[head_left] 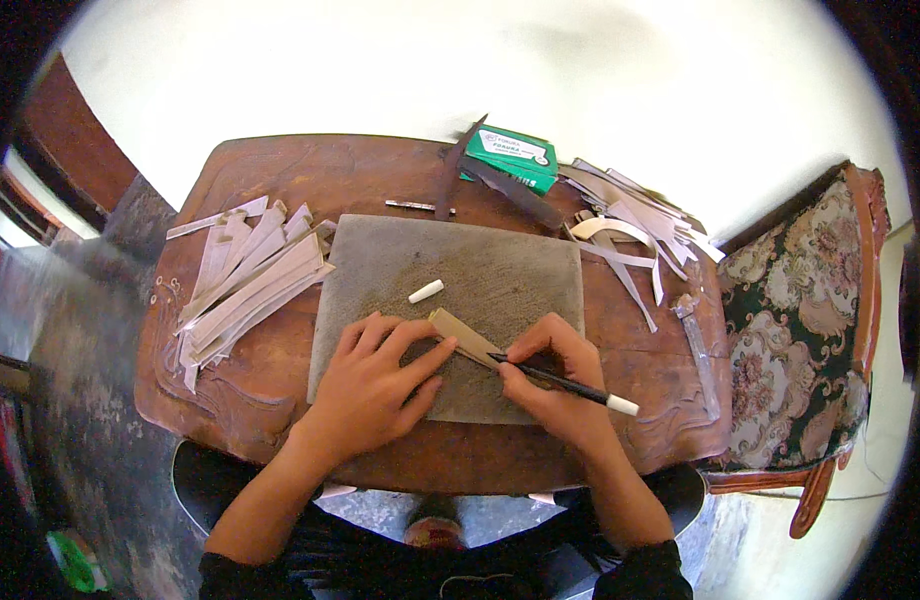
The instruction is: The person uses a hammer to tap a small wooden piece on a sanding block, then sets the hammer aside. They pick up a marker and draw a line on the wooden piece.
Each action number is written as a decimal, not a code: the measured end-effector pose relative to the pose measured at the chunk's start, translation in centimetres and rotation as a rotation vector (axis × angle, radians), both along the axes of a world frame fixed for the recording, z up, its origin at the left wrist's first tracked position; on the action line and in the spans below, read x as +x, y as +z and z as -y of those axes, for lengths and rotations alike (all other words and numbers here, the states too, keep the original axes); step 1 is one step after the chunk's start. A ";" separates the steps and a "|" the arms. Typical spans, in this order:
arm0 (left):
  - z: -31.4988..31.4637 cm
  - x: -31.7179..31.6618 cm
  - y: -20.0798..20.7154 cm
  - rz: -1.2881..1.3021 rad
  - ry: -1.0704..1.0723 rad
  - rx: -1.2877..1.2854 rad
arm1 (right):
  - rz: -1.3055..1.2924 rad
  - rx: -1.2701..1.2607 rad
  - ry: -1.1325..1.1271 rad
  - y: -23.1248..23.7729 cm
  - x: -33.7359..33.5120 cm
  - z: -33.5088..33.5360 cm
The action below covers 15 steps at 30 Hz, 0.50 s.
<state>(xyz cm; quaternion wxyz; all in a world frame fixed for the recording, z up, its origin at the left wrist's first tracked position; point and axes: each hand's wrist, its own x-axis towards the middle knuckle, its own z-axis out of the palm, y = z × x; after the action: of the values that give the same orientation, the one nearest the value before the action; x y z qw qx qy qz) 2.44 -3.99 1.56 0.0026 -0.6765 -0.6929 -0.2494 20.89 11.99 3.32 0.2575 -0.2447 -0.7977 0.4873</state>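
Observation:
My right hand [557, 385] grips a black marker pen [565, 382] with a white end. The pen's tip meets the tan strip [463, 335], which looks folded or layered and lies slanted on the grey board [460, 260]. My left hand [375, 375] rests on the board with its fingers spread. Its index fingertip presses the strip's edge, while the thumb lies apart from the strip. A loose white pen cap [426, 291] sits just beyond the strip.
Cut pale strips [255, 285] pile at the left of the carved wooden table [280, 165]; curved offcuts [640, 225] lie at the right. Behind the board are a green box [510, 155], dark blades [463, 165] and a small metal piece [420, 207]. A floral chair [790, 330] stands right.

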 end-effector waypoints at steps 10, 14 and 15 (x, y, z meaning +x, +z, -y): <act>-0.1 0.0 0.0 -0.016 -0.002 0.002 | 0.001 -0.068 -0.049 -1.3 0.3 -0.4; -0.2 0.1 0.1 0.001 0.002 -0.016 | 0.023 -0.005 -0.068 -2.6 0.2 -0.9; -0.1 0.1 0.2 0.001 0.003 -0.019 | 0.030 0.002 -0.072 -2.6 0.1 -0.9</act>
<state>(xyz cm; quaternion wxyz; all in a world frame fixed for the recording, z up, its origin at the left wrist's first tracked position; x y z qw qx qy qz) 2.50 -3.86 1.72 -0.0040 -0.6753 -0.6963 -0.2433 21.01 12.91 0.67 0.2632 -0.2804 -0.7925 0.4734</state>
